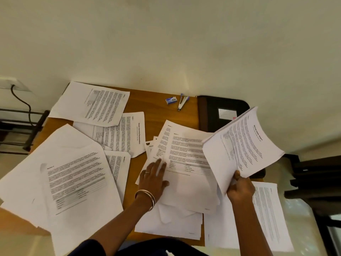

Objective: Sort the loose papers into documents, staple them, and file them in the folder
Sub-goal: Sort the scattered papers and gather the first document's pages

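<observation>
Printed white loose sheets (77, 174) fanned out across the brown wooden desk (147, 104), well left of the grip. Left hand (154, 179) lay flat, fingers spread, pressing a middle pile of printed pages (186, 163). Small staple box (171, 100) and silver stapler (182, 102) sat up beyond it. Right hand (239, 188) pinched the bottom corner of a curled bundle of printed sheets (241, 145), lifted off the desk. Black folder with a white label (217, 115) lay behind that bundle.

Single head-worn wide-angle view, looking steeply down and forward from above the brown wooden table (147, 100). Close range: both forearms enter from the bottom edge. Pale wall fills the upper half; edges bend.
</observation>
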Motion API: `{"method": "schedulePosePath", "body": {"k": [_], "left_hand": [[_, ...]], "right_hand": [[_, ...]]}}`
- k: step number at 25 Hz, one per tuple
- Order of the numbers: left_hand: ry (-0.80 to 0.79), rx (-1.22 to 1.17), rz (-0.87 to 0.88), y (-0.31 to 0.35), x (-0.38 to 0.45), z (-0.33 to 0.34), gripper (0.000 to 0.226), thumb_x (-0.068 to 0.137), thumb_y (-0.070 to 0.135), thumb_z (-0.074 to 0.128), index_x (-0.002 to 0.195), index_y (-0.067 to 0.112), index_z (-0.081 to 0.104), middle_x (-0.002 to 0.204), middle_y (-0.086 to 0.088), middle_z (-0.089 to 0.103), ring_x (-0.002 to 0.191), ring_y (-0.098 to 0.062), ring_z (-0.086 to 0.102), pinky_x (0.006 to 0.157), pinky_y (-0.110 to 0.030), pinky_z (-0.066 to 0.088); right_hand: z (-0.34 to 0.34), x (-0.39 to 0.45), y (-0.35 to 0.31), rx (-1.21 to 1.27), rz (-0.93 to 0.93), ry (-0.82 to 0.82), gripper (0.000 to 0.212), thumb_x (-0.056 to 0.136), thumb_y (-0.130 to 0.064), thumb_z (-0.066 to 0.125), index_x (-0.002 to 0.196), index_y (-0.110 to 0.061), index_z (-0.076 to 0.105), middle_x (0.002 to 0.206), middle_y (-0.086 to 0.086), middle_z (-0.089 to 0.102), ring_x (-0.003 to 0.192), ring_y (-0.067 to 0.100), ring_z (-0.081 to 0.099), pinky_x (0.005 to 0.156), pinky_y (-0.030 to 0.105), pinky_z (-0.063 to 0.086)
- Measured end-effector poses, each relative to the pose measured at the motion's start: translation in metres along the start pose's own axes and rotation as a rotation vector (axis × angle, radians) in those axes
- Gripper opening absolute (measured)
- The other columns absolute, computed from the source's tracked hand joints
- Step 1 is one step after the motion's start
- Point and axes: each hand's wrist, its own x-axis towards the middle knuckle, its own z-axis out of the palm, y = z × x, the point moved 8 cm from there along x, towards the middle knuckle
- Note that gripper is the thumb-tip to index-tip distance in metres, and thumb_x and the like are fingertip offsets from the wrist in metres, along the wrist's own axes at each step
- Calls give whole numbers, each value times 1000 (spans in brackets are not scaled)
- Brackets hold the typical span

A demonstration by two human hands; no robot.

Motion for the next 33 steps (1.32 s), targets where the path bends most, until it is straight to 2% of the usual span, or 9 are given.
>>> {"method": "schedulePosePath", "body": {"k": [3,5,13,16,20,22,25,29,33], "left_hand": [[-7,66,-4,-15,11,-1,74,93,38,48,149,18,4,151,-2,-15,144,-33,5,113,-51,10],[-63,103,-6,-19,9,6,73,97,40,37,147,21,-12,146,1,-31,144,-30,-10,115,-48,0],[-91,3,-183,-19,3,10,77,91,56,39,147,35,-9,155,-10,-15,143,-37,-1,115,-49,10],[-54,-32,-356,-26,5,4,75,87,57,47,144,45,-1,150,-16,4,136,-39,17,112,-50,24],[20,-131,-486,-27,8,-18,94,83,38,66,148,32,-2,134,-16,35,119,-31,46,100,-40,41],[163,-1,-486,-22,4,-39,85,79,32,72,146,17,23,121,-15,53,103,-28,58,91,-38,48],[307,105,-440,-9,0,-67,61,54,25,89,105,3,63,86,-17,68,73,-31,67,68,-38,56],[179,11,-510,-18,-2,-76,35,89,20,60,121,8,51,114,-12,63,100,-28,64,90,-37,50],[251,-202,-417,-14,2,-85,23,92,22,53,113,12,59,116,-8,63,98,-28,62,82,-30,49]], "right_hand": [[5,-3,11,-21,4,0,21,91,1,56,95,-18,64,98,-1,66,103,24,60,98,41,46],[9,-2,16,-33,9,-10,23,90,0,57,92,-22,64,98,0,67,98,22,62,96,43,47],[10,12,23,65,74,-38,29,89,-2,58,112,-19,64,115,7,67,106,26,62,97,46,48],[5,17,26,74,83,-20,25,88,0,58,103,-18,66,115,7,67,107,26,61,98,47,47],[-1,25,28,75,106,-4,24,88,-1,59,104,-17,66,115,7,67,108,25,62,98,47,47],[-3,25,25,56,114,-8,23,87,-4,60,104,-19,66,112,5,68,105,24,62,96,44,49],[-5,25,21,29,110,-2,21,87,-6,62,98,-22,66,105,2,68,102,22,61,93,42,50],[-3,25,20,35,121,-24,19,89,-10,62,100,-25,65,108,-1,67,102,19,60,93,40,50],[-3,24,9,39,107,-36,19,89,-9,62,97,-25,64,103,-3,65,95,16,59,87,36,49]]}}
